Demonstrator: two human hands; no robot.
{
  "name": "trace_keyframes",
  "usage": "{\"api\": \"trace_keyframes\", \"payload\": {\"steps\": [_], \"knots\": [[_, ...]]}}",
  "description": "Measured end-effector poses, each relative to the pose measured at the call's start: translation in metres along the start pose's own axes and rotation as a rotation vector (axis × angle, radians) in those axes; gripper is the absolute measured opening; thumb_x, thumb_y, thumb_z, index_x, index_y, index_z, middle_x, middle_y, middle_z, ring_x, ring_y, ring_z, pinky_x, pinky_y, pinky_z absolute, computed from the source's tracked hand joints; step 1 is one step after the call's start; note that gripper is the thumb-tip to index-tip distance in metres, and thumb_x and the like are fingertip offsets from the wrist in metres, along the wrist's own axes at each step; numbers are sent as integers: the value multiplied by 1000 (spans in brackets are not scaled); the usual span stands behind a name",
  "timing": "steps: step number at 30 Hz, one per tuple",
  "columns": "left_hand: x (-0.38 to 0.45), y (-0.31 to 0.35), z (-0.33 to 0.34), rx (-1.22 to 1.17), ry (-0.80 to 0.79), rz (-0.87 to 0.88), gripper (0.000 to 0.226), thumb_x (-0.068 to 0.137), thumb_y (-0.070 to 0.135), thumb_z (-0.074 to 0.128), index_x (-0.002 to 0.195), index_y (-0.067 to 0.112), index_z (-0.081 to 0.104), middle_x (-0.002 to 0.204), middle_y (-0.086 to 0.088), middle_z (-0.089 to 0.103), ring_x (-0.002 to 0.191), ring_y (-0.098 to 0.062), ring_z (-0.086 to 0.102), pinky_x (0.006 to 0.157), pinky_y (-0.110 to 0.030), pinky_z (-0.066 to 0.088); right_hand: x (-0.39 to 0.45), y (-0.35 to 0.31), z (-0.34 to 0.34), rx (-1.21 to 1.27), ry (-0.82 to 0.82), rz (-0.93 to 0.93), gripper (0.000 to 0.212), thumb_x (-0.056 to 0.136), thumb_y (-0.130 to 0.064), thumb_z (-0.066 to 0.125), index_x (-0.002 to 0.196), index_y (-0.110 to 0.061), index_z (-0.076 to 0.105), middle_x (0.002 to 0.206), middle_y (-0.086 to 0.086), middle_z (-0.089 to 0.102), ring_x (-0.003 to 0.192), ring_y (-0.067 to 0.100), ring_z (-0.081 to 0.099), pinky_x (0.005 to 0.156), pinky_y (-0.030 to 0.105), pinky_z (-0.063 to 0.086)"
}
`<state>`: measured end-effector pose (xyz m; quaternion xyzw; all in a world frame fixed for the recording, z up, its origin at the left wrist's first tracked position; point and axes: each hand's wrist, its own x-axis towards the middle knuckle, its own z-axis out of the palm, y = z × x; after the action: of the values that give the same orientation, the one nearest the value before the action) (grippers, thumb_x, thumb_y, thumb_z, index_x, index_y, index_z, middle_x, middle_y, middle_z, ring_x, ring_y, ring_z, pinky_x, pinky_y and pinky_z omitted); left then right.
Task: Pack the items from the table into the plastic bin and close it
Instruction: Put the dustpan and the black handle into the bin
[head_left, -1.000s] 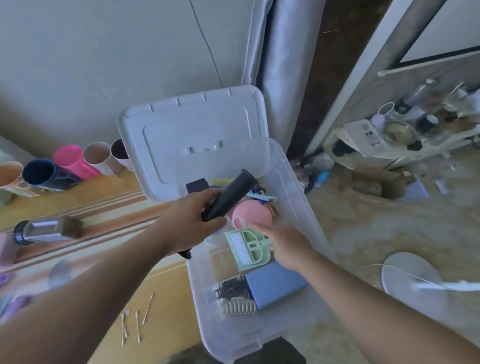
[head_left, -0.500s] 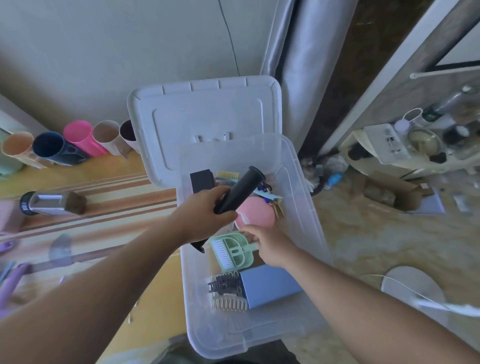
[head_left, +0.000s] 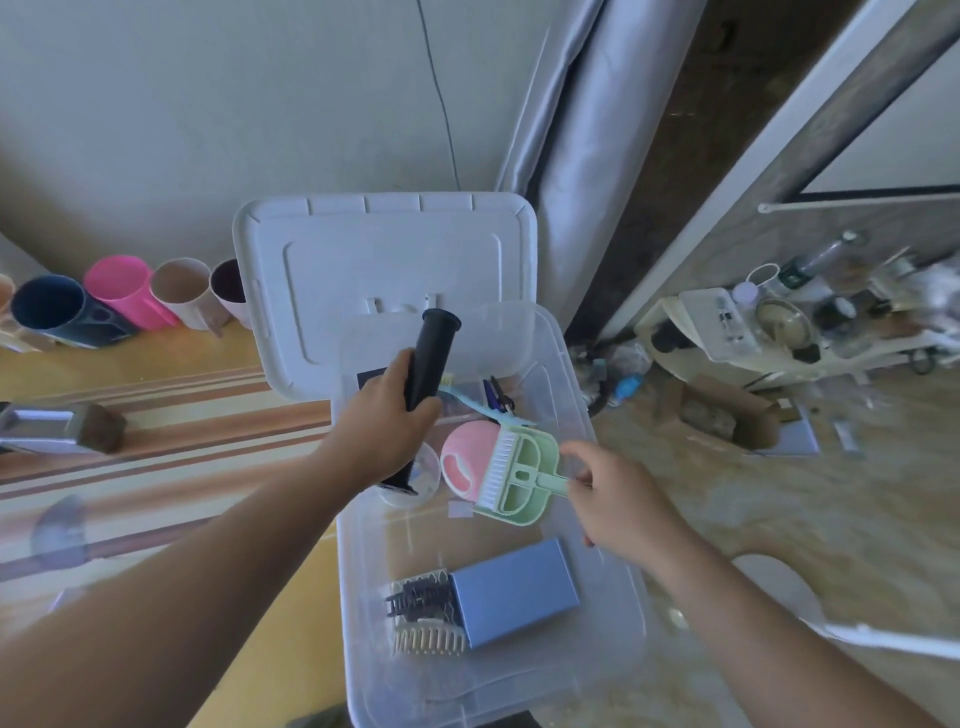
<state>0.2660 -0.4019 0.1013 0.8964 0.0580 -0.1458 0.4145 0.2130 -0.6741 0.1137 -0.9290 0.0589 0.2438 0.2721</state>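
Gripping a black tube (head_left: 430, 358) around its middle, the left hand (head_left: 387, 426) holds it nearly upright over the far half of the clear plastic bin (head_left: 618, 597), the flared end pointing up and away and the lower end hanging just above a small clear round lid (head_left: 423, 475) that lies inside. The right hand (head_left: 618, 506) reaches in from the bin's right side and pinches the handle of a mint-green dustpan and brush set (head_left: 519, 480) between thumb and fingertips; the set lies tilted against a pink round item (head_left: 465, 460), which sits between the two hands. The hands are apart, each closed on its own thing. Nearer the person in the bin lies a blue box (head_left: 517, 590), with a black comb (head_left: 421, 597) and a cream comb (head_left: 428, 639) touching its left end. At the far end, beyond the pink item, are a light blue toothbrush-like stick (head_left: 480, 408) and some dark small things too blurred to tell. The white lid (head_left: 384, 260) stands leaning behind the bin, off it. The bin stands just beside the striped yellow table (head_left: 166, 415), where a row of cups (head_left: 124, 296) lies on its side by the wall.
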Motion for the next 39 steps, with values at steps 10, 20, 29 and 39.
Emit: {"api": "trace_keyframes", "payload": {"steps": [10,20,29,39], "knots": [[-19,-21,40,44,-205,8,67,103,34,51,158,55,19,106,-8,58,80,-25,63,69,-32,54,7,-40,-4,-712,-69,-13,32,91,-9,53,119,-20,65,112,7,70,92,33,66,67,33,44],[-29,-29,41,13,-213,58,54,101,40,53,149,59,37,104,0,47,93,-23,55,80,-33,49,-8,-47,0,-1006,-239,-32,32,93,-8,57,122,-18,67,123,8,66,112,30,68,72,33,47],[-36,-26,38,29,-250,98,56,100,41,56,152,51,38,100,7,47,87,-17,55,77,-29,48,-3,-25,50,-1045,-411,-31,37,95,-7,65,131,-14,68,133,10,64,122,32,65,92,40,56],[-46,-22,39,-191,-317,-1,100,97,30,70,159,55,-5,120,1,59,98,-21,70,74,-25,54,17,-70,-38,-117,74,-115,24,103,-38,58,117,-27,73,107,-13,73,92,10,67,85,35,57]]}}
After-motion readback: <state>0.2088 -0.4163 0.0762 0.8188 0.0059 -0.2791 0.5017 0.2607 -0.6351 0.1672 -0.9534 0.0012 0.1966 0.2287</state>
